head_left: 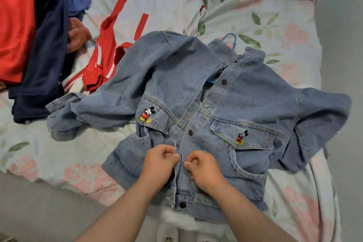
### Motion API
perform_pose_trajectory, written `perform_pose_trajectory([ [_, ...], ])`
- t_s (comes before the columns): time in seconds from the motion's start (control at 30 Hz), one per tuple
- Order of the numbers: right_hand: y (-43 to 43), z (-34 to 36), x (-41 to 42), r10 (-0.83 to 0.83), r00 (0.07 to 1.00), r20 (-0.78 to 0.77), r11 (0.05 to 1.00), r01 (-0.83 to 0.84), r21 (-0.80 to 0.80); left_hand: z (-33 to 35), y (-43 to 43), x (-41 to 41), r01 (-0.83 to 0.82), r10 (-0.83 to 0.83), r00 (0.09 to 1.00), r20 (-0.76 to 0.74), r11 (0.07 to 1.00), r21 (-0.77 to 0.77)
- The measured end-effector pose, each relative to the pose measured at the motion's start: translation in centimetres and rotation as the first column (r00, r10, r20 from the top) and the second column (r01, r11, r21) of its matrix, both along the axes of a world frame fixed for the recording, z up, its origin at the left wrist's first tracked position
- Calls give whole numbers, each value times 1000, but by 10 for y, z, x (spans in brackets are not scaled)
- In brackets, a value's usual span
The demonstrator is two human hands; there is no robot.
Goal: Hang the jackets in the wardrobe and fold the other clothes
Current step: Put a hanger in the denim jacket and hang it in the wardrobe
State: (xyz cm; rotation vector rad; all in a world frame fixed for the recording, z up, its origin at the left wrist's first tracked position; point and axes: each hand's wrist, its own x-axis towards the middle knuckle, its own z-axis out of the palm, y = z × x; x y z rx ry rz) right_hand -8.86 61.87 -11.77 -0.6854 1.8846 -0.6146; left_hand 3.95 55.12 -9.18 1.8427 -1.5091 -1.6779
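denim jacket front-up on bed, blue hanger hook at collar | left hand, right hand pinch facing placket edges (snap between them looks unfastened) | placket runs straight away from both hands, equally near

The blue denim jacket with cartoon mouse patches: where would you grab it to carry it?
Probably the hook of the blue plastic hanger, sticking out past the collar of the blue denim jacket, reached from the collar end. Its bar shows inside the open front, so lifting the hook should raise the whole jacket.
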Motion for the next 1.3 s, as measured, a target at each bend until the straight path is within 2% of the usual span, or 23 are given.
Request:
perform_pose_trajectory([
  [0.1, 3, 6, -4, -168, 970, 176, 986, 167, 23, -11, 10, -5, -111, 138, 982, -130, 974, 197],
  [0.23, 4, 10, -3, -233, 936, 263, 972, 232, 34, -15, 18, 4, -166, 244, 938, -245, 939, 301],
  [0.47, 10, 8, 3, -232, 947, 222, 972, 237, 4, -17, 24, 7, -213, 304, 922, -239, 916, 340],
  [0.53, 10, 7, 4, -212, 954, 213, 976, 218, -7, -16, 28, 7, -178, 239, 946, -218, 947, 268],
  [0.6, 10, 6, 5, -218, 948, 233, 974, 226, -7, -16, 28, 6, -106, 127, 978, -167, 986, 127],
  [0.73, 12, 5, 5, -266, 912, 312, 960, 279, 2, -20, 28, 2, 26, -28, 999, -31, 996, -85],
  [0.87, 13, 5, 2, -260, 899, 353, 961, 278, -1, -22, 30, 3, 101, -99, 995, 20, 982, -161],
  [1.03, 14, -1, 4, -313, 862, 399, 941, 337, 10, -25, 31, 2, 231, -202, 972, 119, 914, -334],
  [1.17, 12, -4, 11, -393, 869, 301, 916, 398, 49, -26, 36, 2, 244, -211, 969, 125, 884, -400],
  [1.3, 7, -1, 14, -508, 827, 242, 861, 487, 145, -27, 38, 3, 289, -244, 957, 158, 859, -422],
])
